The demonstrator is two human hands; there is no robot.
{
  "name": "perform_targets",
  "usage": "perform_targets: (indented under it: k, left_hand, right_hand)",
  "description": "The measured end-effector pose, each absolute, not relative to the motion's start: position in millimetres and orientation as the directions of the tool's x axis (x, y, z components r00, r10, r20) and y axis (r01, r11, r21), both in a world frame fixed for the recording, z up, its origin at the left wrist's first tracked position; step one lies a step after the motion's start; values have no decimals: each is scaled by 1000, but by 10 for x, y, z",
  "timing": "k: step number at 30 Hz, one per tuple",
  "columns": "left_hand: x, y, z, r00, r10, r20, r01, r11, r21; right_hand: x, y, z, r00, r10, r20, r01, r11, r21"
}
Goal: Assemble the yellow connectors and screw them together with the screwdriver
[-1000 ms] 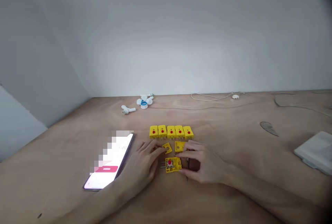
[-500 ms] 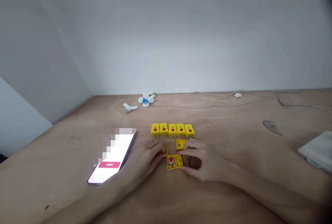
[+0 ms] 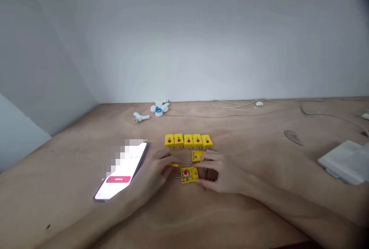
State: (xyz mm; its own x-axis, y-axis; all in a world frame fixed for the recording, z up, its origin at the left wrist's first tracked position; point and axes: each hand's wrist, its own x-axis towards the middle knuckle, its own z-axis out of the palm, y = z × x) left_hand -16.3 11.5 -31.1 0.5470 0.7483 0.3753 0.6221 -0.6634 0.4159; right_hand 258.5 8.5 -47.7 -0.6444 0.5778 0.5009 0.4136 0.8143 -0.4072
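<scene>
On the wooden table (image 3: 259, 164), my right hand (image 3: 223, 174) grips the right side of an opened yellow connector body (image 3: 189, 174) with a red centre and metal pins pointing left. My left hand (image 3: 157, 170) pinches a small yellow piece (image 3: 173, 164) held edge-on just left of that body. A loose yellow cover plate (image 3: 197, 156) lies behind the body, by my right fingertips. Behind it stands a row of several closed yellow connectors (image 3: 188, 141) with red dots.
A lit phone (image 3: 121, 176) lies left of my left hand. White plastic fittings (image 3: 157, 109) and a white cable (image 3: 236, 104) lie near the wall. A flat white device (image 3: 343, 161) sits at the right edge.
My left hand has picked the small yellow piece up off the table and turned it edge-on. The right hand keeps its hold on the open connector body.
</scene>
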Motion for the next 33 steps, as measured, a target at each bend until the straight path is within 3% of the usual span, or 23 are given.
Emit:
perform_targets:
  k: [14, 26, 33]
  left_hand:
    - [-109, 10, -178, 567, 763, 310, 645, -645, 410]
    - [-157, 85, -292, 584, 724, 368, 645, -688, 331]
    - [-93, 29, -143, 549, 783, 293, 684, -622, 381]
  right_hand:
    - [2600, 62, -431, -657, 623, 424, 472, 779, -412]
    - [2598, 45, -394, -648, 615, 449, 462, 786, -410]
    - [2595, 34, -382, -646, 632, 428, 483, 773, -411]
